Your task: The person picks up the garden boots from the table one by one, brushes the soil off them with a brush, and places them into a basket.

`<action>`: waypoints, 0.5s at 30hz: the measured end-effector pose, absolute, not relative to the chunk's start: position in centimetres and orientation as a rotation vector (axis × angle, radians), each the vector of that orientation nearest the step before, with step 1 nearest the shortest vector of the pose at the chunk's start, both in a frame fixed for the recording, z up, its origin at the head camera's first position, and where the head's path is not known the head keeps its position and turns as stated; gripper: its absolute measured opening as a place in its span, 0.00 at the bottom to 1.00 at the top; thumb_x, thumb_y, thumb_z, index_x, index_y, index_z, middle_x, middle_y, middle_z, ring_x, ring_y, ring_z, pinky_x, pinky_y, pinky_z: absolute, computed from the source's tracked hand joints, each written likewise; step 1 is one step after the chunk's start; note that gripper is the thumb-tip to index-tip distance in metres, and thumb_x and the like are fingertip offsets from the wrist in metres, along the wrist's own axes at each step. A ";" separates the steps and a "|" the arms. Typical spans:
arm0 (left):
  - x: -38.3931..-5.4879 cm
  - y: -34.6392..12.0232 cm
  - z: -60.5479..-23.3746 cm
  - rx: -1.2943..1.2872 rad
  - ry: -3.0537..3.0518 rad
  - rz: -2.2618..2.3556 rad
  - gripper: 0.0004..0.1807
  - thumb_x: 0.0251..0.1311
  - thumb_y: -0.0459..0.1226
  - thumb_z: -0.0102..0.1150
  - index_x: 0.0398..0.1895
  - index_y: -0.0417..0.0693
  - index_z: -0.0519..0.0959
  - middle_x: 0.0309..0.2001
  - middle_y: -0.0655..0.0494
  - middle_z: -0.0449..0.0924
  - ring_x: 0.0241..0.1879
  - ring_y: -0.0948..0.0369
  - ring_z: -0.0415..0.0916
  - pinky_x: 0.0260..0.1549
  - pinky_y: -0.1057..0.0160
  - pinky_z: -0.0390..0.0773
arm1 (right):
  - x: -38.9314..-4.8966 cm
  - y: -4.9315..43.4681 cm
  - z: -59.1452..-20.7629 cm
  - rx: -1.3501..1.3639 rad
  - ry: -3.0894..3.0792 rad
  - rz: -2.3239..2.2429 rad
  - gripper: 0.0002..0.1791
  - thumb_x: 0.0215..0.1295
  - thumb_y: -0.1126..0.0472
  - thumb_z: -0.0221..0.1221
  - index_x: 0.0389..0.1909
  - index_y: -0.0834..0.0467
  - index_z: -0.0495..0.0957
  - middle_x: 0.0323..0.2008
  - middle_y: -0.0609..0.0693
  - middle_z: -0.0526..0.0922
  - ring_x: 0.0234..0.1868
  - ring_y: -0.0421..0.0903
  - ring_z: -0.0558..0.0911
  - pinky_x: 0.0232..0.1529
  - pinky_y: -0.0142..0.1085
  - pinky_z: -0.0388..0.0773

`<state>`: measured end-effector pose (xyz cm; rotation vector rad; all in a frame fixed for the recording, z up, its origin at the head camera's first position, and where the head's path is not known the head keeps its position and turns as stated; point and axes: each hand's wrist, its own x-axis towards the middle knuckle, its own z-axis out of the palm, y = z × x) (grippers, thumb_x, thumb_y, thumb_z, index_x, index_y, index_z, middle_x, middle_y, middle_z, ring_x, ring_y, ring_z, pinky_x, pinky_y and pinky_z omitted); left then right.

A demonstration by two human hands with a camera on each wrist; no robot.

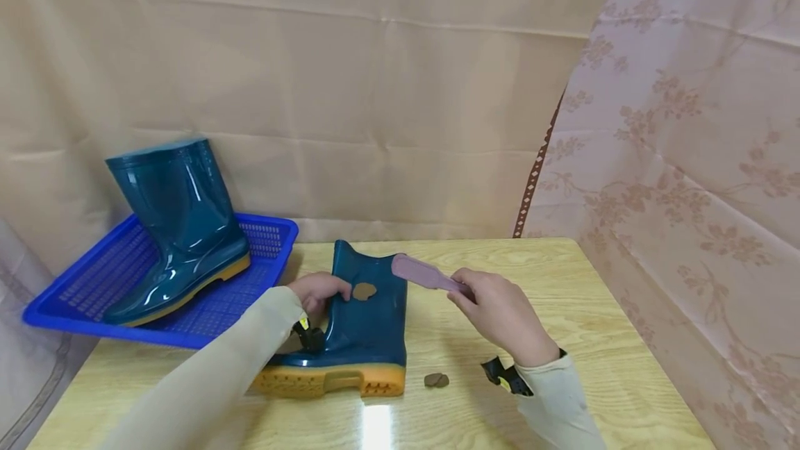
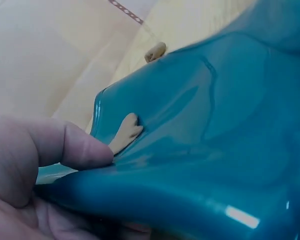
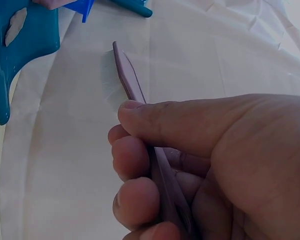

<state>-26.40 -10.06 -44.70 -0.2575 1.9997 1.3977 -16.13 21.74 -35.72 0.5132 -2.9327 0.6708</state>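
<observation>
A dark teal rubber boot [image 1: 378, 325] with a yellow-orange sole lies on its side on the table, the sole facing me. A flat brown mud-like patch [image 1: 364, 291] sticks to its shaft. My left hand [image 1: 320, 290] grips the shaft's edge, thumb on top beside the patch and the other fingers underneath, as the left wrist view shows. In my right hand [image 1: 503, 311] is a purple scrubbing brush [image 1: 417, 271], gripped by its handle. Its pale bristles show in the right wrist view, and its head overlaps the boot's top edge in the head view.
Brown lumps [image 1: 436, 380] lie on the wooden table [image 1: 500, 255] right of the sole. At left, a blue plastic basket [image 1: 265, 283] holds a matching boot [image 1: 184, 193], its shaft rising above the rim. Curtains [image 1: 387, 123] hang behind and at the right.
</observation>
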 end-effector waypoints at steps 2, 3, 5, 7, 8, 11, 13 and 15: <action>-26.5 -10.0 -45.0 -0.285 1.922 1.442 0.40 0.57 0.29 0.56 0.73 0.24 0.55 0.73 0.29 0.61 0.67 0.44 0.68 0.69 0.45 0.68 | -16.1 21.7 -35.7 0.507 -2.940 0.678 0.05 0.71 0.58 0.66 0.43 0.55 0.84 0.20 0.41 0.72 0.18 0.38 0.66 0.21 0.32 0.62; -26.6 -10.0 -45.1 -0.302 1.867 1.478 0.41 0.58 0.28 0.55 0.74 0.24 0.52 0.74 0.29 0.60 0.68 0.43 0.67 0.69 0.44 0.69 | -16.1 21.8 -35.6 0.504 -2.943 0.680 0.05 0.71 0.59 0.66 0.43 0.55 0.84 0.20 0.41 0.72 0.18 0.38 0.66 0.20 0.32 0.61; -26.7 -9.9 -45.3 -0.327 1.786 1.526 0.40 0.61 0.28 0.54 0.75 0.26 0.51 0.74 0.29 0.61 0.68 0.42 0.69 0.67 0.45 0.72 | -16.1 21.8 -35.6 0.498 -2.946 0.679 0.05 0.71 0.59 0.66 0.43 0.55 0.84 0.20 0.41 0.72 0.18 0.38 0.66 0.21 0.32 0.61; -26.8 -9.9 -45.4 -0.333 1.755 1.549 0.40 0.65 0.30 0.53 0.76 0.27 0.50 0.73 0.29 0.61 0.68 0.41 0.70 0.65 0.44 0.74 | -16.2 21.8 -35.6 0.494 -2.947 0.676 0.05 0.71 0.59 0.66 0.43 0.55 0.84 0.20 0.41 0.72 0.18 0.38 0.66 0.20 0.32 0.61; -26.9 -9.9 -45.4 -0.326 1.746 1.556 0.39 0.68 0.32 0.53 0.77 0.27 0.50 0.73 0.29 0.62 0.68 0.41 0.70 0.64 0.44 0.75 | -16.2 21.8 -35.6 0.495 -2.946 0.675 0.05 0.71 0.59 0.66 0.43 0.55 0.84 0.20 0.41 0.72 0.18 0.38 0.66 0.20 0.32 0.61; -26.8 -9.8 -45.2 -0.321 1.733 1.578 0.37 0.73 0.35 0.51 0.77 0.26 0.50 0.73 0.29 0.63 0.69 0.40 0.70 0.62 0.43 0.76 | -16.2 21.8 -35.7 0.496 -2.948 0.675 0.05 0.71 0.59 0.66 0.43 0.55 0.84 0.20 0.41 0.72 0.18 0.38 0.66 0.21 0.32 0.61; -26.8 -9.8 -45.1 -0.323 1.721 1.607 0.35 0.74 0.34 0.50 0.77 0.26 0.51 0.72 0.29 0.64 0.69 0.40 0.70 0.60 0.44 0.78 | -16.2 21.9 -35.7 0.494 -2.954 0.674 0.05 0.71 0.59 0.66 0.43 0.55 0.84 0.20 0.41 0.72 0.18 0.38 0.66 0.21 0.32 0.61; -26.7 -9.8 -44.9 -0.324 1.699 1.644 0.33 0.75 0.34 0.49 0.76 0.26 0.52 0.72 0.30 0.65 0.68 0.41 0.72 0.60 0.45 0.79 | -16.3 21.9 -35.7 0.488 -2.961 0.669 0.06 0.71 0.58 0.66 0.44 0.56 0.84 0.21 0.41 0.73 0.18 0.38 0.67 0.21 0.32 0.62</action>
